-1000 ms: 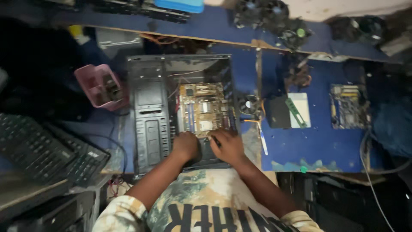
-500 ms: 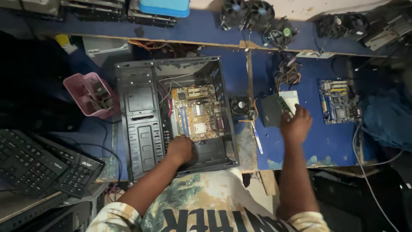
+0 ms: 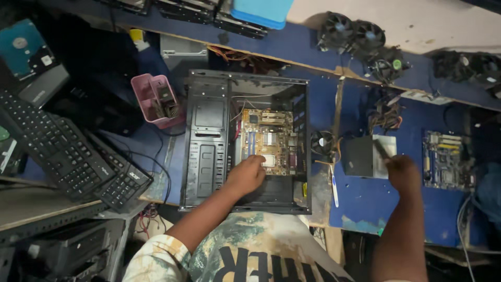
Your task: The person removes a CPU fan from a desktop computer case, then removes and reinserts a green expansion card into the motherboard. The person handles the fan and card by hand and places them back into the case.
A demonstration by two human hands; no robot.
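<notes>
Left hand point(image 3: 245, 175) reaches down into the open computer case point(image 3: 209, 141), fingers curled together and resting on the lower edge of the motherboard point(image 3: 269, 141) mounted inside; it clamps nothing visible. Right hand point(image 3: 403, 172) is out to the right over the table point(image 3: 360, 198), forearm straight, fingers closed around a thin dark tool point(image 3: 382, 150) whose tip points up-left, just beside the dark box-shaped part point(image 3: 358, 156) and white pad. Case lies flat on its side, centre of the blue table. One loose fan point(image 3: 321, 142) sits just right of the case. A second bare circuit board point(image 3: 443, 159) lies far right. Pink tray point(image 3: 154, 99) is left of the case. Two black keyboards point(image 3: 62, 151) are stacked at left. Several cooler fans point(image 3: 360, 42) cluster along the back edge; exact count is unclear.
</notes>
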